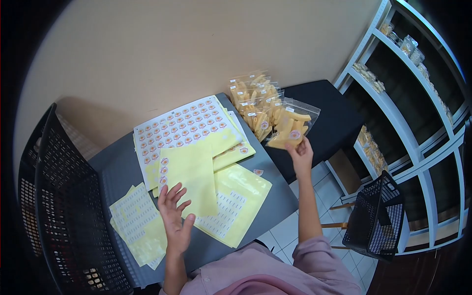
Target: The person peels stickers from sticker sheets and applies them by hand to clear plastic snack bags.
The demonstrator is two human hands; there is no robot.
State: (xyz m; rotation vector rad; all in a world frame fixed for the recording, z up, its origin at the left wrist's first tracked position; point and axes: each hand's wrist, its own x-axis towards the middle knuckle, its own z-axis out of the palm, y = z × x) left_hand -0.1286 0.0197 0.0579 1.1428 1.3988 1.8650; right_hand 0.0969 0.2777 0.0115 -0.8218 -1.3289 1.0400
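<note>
My right hand (pixel 301 153) grips the lower edge of a clear zip bag of yellow snack sticks (pixel 290 125), which has a round sticker on its front. The bag is held up in front of several similar snack bags (pixel 253 96) standing at the table's far corner. My left hand (pixel 175 216) hovers with fingers apart, palm up, near the lower left edge of a yellow sticker sheet (pixel 189 172) that has a few round stickers left along one side. Beneath and behind it lies a stack of white sheets full of round stickers (pixel 179 123).
More yellow sheets with small labels (pixel 223 211) lie on the grey table (pixel 275 196). A black plastic basket (pixel 73 211) stands at the left. To the right are a black-covered table (pixel 319 105), another black basket (pixel 376 221) and white shelves (pixel 393 113) with packed snacks.
</note>
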